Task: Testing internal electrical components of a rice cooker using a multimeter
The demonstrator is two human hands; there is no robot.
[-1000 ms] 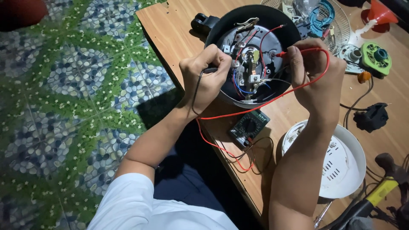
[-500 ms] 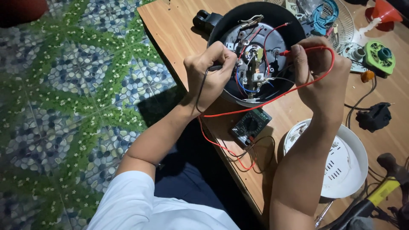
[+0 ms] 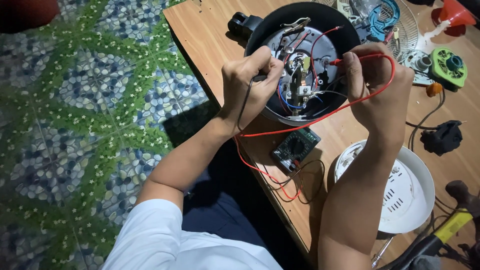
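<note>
Two thin, stiff probes, each pinched at its grip: left hand black, right hand red, over fragile wiring at twelve o'clock.

A black round appliance base is laid upturned on the wooden table, wiring exposed; red probe and black probe are held inside.

Around your wooden table: a white round vented cover sits at its near right. A green round part and an orange funnel lie at the far right. Possibly a black plug rests between them.
</note>
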